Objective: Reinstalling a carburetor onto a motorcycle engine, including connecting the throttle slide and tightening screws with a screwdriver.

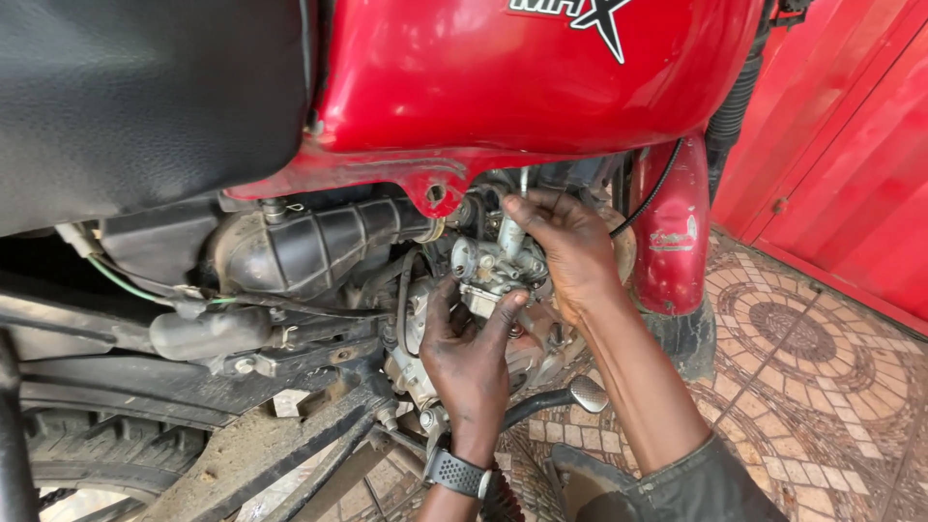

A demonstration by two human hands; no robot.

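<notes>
A person is working with both bare hands on a small grey metal carburettor (495, 266), which is sitting just below the red fuel tank (541, 72) of a motorcycle. White lettering with a star shape is showing along the tank's upper edge, and a pale oval sticker (673, 235) is lying on the red side panel to the lower right of the tank. The carburettor's long axis is running upright, its thin top stem pointing up toward the tank. The left hand (471, 353) is gripping it from beneath, fingers curled around it. The right hand (570, 246) is pinching the stem from above, fingertips closed.
</notes>
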